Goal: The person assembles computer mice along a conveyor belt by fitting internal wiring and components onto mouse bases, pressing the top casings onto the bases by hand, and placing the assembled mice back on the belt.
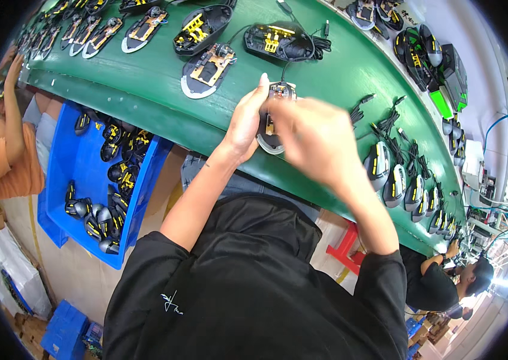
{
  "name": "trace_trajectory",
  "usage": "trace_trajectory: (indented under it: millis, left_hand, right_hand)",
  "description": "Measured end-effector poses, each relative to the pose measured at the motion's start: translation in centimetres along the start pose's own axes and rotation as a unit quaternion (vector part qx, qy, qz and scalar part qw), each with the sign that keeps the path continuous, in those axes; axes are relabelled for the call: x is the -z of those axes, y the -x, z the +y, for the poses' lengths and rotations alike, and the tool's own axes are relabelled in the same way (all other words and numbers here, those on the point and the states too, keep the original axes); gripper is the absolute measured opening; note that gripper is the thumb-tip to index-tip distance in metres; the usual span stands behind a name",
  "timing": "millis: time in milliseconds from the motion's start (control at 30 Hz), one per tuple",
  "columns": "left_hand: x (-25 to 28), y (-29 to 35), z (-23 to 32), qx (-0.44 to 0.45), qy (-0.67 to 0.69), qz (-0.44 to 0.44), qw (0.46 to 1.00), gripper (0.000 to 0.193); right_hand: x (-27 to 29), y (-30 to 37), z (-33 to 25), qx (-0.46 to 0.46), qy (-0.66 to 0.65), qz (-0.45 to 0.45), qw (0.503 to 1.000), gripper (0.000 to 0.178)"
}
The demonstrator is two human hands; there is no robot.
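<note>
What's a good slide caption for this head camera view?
Both hands, left and right, hold an open computer mouse over a green conveyor belt.

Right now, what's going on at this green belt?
A person in a black shirt holds a partly assembled computer mouse over the green conveyor belt. The left hand grips its side; the right hand, blurred, works on top. Open mouse bases lie on the belt, finished mice sit at the right, and a blue bin of shells stands at the left.

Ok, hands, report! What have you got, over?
Left hand grips mouse base. Right hand blurred above it, grip unclear. Finished mice to the right, apart.
</note>
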State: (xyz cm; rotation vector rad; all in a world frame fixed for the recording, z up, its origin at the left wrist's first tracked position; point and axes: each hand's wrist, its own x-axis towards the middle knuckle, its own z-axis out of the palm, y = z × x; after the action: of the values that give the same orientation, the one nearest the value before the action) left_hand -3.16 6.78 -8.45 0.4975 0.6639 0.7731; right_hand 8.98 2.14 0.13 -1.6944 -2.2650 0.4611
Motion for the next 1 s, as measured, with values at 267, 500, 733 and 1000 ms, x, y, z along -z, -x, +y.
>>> trace_trajectory:
  millis: [267,500,733,1000]
  left_hand:
    - [-0.3,-0.3,0.3,0.005,-0.013,-0.069,0.997,0.039]
    - [0.2,0.0,-0.1,-0.008,-0.019,-0.059,0.998,0.038]
    - [-0.5,-0.1,0.1,0.006,-0.004,-0.067,0.998,0.036]
    - [0.0,0.1,0.2,0.0,-0.026,-0.043,0.999,0.036]
  right_hand:
    - [-0.6,-12.7,13.5,-0.053,0.045,0.146,0.987,0.043]
    - [1.6,-8.8,10.1,-0.142,-0.058,0.364,0.919,0.029]
    - [-2.8,2.6,6.3,-0.197,0.091,0.284,0.934,0.026]
    - [-4.8,5.0,4.0,-0.122,-0.059,0.238,0.962,0.058]
